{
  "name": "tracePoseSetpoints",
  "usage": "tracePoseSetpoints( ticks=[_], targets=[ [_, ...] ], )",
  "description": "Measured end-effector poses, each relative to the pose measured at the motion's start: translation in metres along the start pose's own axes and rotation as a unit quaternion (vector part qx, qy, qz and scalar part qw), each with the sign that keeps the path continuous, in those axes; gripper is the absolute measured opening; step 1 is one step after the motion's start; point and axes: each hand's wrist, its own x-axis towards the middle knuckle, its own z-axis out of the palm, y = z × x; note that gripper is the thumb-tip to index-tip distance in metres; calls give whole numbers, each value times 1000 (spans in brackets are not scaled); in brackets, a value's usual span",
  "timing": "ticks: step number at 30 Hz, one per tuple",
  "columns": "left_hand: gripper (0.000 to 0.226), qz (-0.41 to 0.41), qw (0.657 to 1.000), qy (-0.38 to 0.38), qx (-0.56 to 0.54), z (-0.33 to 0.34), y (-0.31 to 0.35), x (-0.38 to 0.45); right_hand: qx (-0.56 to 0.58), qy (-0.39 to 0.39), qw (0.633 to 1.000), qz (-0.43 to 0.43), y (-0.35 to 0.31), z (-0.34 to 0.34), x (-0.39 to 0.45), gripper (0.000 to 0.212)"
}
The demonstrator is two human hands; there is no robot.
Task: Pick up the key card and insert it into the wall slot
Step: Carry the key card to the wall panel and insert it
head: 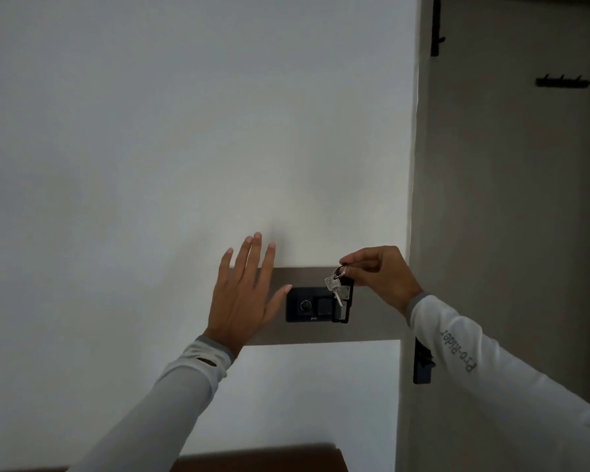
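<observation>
My right grip point(375, 267) pinches a key ring point(342, 269) with a key point(334, 287), its card point(344, 301) at the black wall box point(304, 306). My left grip point(244, 291) lies flat and open on the wall point(150, 165).

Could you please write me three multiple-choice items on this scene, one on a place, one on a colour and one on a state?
1. Where is the key card?
A. on the floor
B. at the right end of the wall panel
C. in the left hand

2. What colour is the wall panel?
A. black
B. red
C. white

3. How is the left hand?
A. clenched in a fist
B. gripping the key
C. open, fingers spread

Answers: 1 B, the card hangs from the key ring pinched by the right hand, over the panel's right end. 2 A, it shows dark against the brown strip. 3 C, it is flat by the wall, holding nothing.
</observation>
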Motion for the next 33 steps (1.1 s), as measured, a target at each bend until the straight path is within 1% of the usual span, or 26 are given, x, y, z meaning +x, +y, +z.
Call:
tracePoseSetpoints(
  ticks=[7,13,18,25,33],
  targets=[
    [78,-24,999,-19,41,43,23,20,13,-31,999,-20,46,-28,63,15],
    [77,-28,998,-19,57,83,21,29,12,-39,999,-13,87,-18,96,14],
    [77,-18,997,-18,69,119,16,38,4,-26,1000,-16,116,-5,114,12],
    [75,-20,997,-22,71,173,12,42,-10,15,999,-42,150,2,138,10],
    [74,-21,999,-15,47,220,3,36,-18,51,997,-52,180,21,161,12]
  ],
)
